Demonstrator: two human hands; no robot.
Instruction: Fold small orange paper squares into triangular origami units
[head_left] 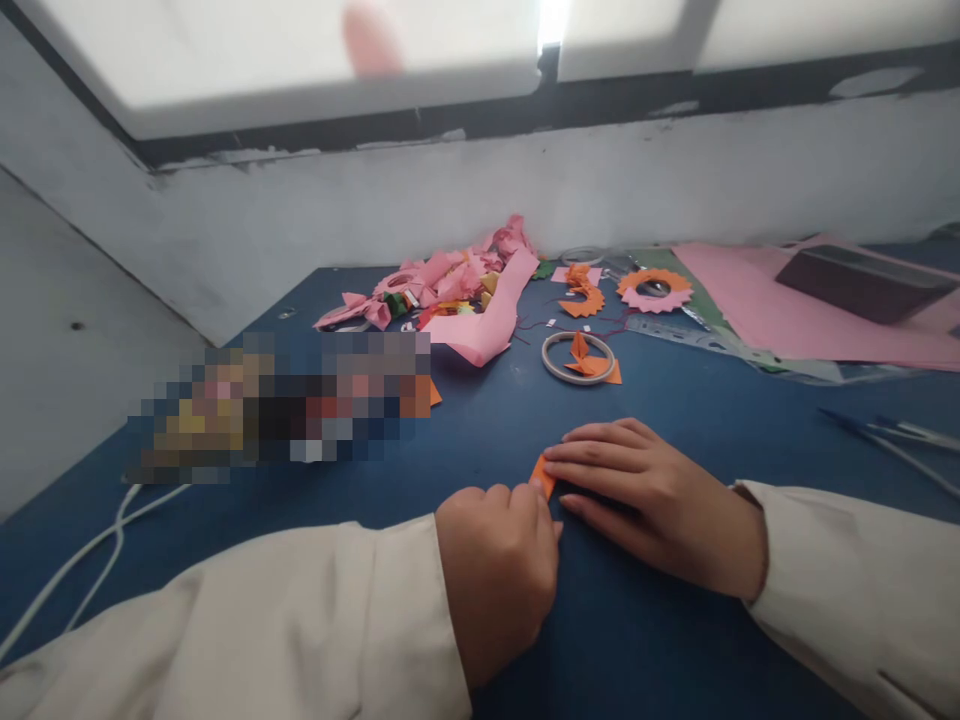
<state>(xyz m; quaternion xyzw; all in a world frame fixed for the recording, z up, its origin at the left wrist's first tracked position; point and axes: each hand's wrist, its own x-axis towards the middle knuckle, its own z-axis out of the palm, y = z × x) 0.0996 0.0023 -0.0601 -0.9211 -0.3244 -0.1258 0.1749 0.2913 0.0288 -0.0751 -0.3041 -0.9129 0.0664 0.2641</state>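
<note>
A small folded piece of orange paper (543, 477) lies on the blue table between my two hands, partly covered by them. My left hand (501, 560) is closed, its curled fingers and thumb at the paper's near end. From the other side my right hand (654, 490) reaches in with its fingers stretched out, and the fingertips touch the paper's far edge. Beyond the hands, a grey tape ring (550, 366) surrounds part of a folded orange paper shape (597, 370).
Crumpled pink paper scraps (450, 280) pile up by the wall. Scalloped paper rings (654, 291), a clear ruler (690, 335) and pink sheets (739, 290) under a dark box (862, 280) lie at the back. Scissors (892, 428) are at right, a white cable (97, 535) at left.
</note>
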